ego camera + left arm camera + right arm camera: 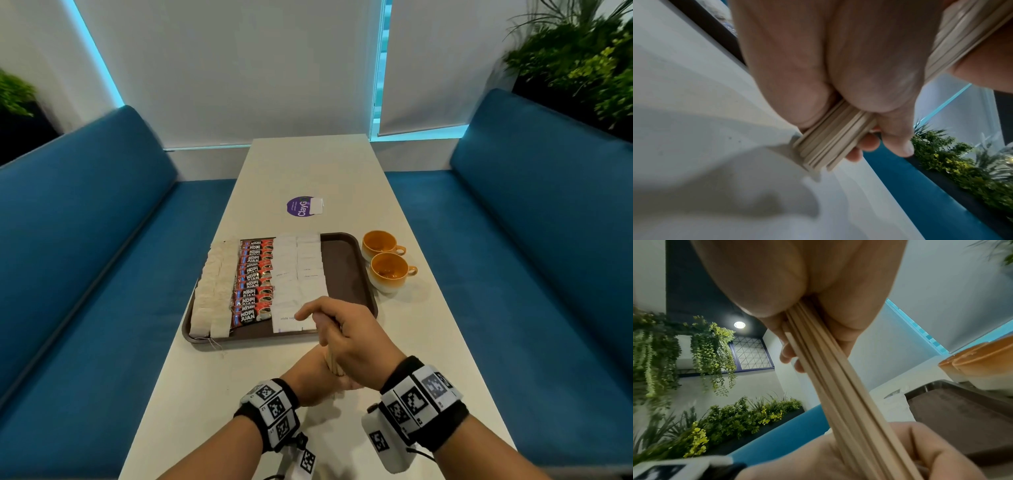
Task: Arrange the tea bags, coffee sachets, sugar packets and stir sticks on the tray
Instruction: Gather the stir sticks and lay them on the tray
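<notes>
Head view: both hands, left hand (313,375) and right hand (346,337), clasp upright wooden stir sticks (333,363); tray's (352,274) bare strip lies just beyond, far-right.

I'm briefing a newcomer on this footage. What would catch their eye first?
Both hands, the left hand below and the right hand above, grip a bundle of stir sticks upright, its lower end on the table just in front of the tray. The tray's left and middle hold neat rows: tea bags, red coffee sachets and white sugar packets; its right strip is bare. Two orange cups stand right of it.
</notes>
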A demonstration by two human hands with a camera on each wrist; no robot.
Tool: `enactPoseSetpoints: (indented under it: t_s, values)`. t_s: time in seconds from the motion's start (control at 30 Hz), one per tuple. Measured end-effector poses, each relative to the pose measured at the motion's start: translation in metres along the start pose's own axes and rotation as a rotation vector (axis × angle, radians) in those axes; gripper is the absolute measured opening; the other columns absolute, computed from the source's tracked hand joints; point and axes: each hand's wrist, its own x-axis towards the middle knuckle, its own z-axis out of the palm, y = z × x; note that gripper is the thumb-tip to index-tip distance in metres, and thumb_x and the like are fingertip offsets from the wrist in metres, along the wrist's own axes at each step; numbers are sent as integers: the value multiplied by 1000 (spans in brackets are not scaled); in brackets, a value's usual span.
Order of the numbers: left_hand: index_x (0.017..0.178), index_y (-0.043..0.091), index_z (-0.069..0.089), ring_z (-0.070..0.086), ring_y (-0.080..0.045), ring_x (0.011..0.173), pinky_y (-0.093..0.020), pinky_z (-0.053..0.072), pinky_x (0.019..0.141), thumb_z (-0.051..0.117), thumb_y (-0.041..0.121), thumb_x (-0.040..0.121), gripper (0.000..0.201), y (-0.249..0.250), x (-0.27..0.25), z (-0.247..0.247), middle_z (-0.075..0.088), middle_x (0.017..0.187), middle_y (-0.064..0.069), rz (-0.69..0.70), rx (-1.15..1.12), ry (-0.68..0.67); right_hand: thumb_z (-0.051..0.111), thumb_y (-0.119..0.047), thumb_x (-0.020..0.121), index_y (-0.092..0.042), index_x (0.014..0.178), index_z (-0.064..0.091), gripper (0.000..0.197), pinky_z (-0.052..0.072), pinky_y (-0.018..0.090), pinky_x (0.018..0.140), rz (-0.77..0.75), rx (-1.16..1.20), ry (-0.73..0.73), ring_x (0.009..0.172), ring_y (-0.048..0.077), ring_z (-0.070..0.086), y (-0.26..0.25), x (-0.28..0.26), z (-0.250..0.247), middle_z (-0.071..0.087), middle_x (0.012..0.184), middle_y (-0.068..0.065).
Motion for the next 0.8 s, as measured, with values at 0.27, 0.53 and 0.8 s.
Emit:
enactPoseSetpoints:
  t_s: [0.27, 0.53, 0.8]
  values:
    - [138, 12, 53, 45, -11, 116, -13, 31, 85, 52, 22, 104, 36, 6, 4, 8, 55, 134, -7, -89, 172, 33, 33, -48, 108, -20, 102, 72, 48, 44, 30, 85, 6, -594, -201, 94, 6, 44, -10, 5, -10, 57, 99, -7]
    - [107, 23, 60, 54, -4, 98, -11, 38, 77, 69, 29, 89, 20, 16, -5, -4, 61, 107, 0, -106, -80, -15, 45, -44, 107, -17, 112, 73, 39, 52, 37, 91, 39, -535, -245, 98, 12, 57, -6, 8, -14, 59, 107, -4]
    - [78, 16, 64, 59, -17, 61, -43, 52, 61, 71, 41, 76, 26, 17, -19, -15, 64, 69, -4, -94, -399, 138, 87, -59, 66, -47, 142, 40, 90, 56, 22, 88, -10, -37, 17, 108, 3, 60, -5, -4, -39, 56, 119, -21]
